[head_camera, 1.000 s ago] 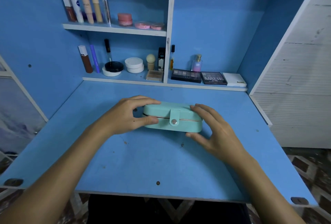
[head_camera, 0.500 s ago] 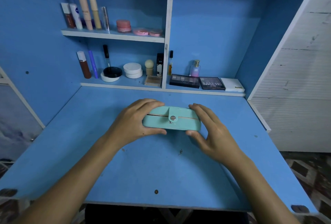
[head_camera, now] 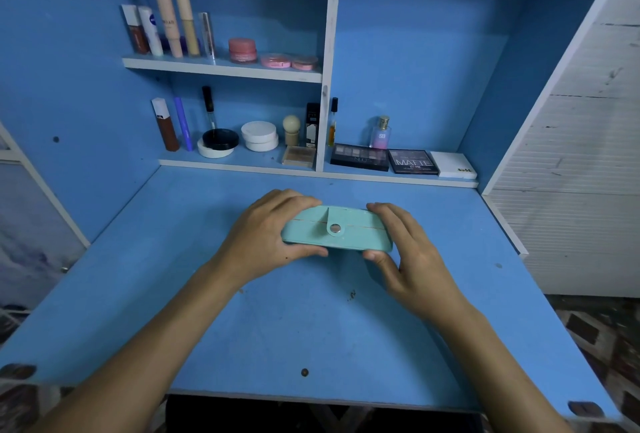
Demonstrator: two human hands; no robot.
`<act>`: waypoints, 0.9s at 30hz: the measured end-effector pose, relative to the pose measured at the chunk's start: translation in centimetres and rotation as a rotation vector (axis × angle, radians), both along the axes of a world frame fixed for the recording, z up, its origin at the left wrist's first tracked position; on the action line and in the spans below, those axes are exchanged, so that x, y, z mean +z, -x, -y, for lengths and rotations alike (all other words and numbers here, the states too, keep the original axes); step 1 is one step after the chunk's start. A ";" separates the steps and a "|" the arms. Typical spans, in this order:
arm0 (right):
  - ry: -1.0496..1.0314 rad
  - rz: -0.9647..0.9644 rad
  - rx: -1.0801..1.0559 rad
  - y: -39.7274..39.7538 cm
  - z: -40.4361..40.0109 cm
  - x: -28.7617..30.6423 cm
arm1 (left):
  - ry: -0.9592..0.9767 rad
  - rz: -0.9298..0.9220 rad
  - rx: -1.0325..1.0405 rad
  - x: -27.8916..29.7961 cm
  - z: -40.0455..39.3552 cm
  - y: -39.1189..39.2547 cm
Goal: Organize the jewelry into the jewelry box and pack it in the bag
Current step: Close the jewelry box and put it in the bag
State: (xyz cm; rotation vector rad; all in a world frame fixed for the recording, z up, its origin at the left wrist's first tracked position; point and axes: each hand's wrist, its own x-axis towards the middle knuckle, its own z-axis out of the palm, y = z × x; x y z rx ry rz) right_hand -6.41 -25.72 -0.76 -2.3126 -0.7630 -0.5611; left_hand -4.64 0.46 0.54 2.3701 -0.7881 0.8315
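Behind the held jewelry box, palettes line the shelf.

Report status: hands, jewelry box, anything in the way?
Left hand and right hand grip the jewelry box ends. Box closed, snap strap fastened, on blue desk. No bag in view; nothing blocking.

Blue desk, cosmetic-lined shelves

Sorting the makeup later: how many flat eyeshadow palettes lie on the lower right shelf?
3, side by side: the dark Nudes palette leftmost, the black Matte palette in the middle, the white Nude palette rightmost. None seems hidden.
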 end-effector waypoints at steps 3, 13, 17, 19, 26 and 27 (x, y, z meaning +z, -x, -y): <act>0.004 -0.010 -0.003 0.1 -0.1 0.1 | 0.003 0.027 0.004 -0.1 0.0 0.1; 0.006 -0.027 -0.001 -0.1 0.1 0.4 | -0.053 0.087 -0.046 0.3 0.7 0.7; 0.016 -0.032 0.005 -0.2 0.3 0.6 | -0.050 0.160 -0.038 -0.5 1.2 0.7; 0.022 -0.022 0.007 -0.2 0.3 0.6 | -0.051 0.178 -0.037 -0.9 1.3 0.7; 0.011 -0.023 0.009 -0.2 0.1 0.8 | -0.007 0.180 -0.068 -1.1 1.4 0.5; 0.010 -0.022 0.013 -0.1 0.1 0.8 | -0.005 0.183 -0.069 -1.2 1.4 0.6</act>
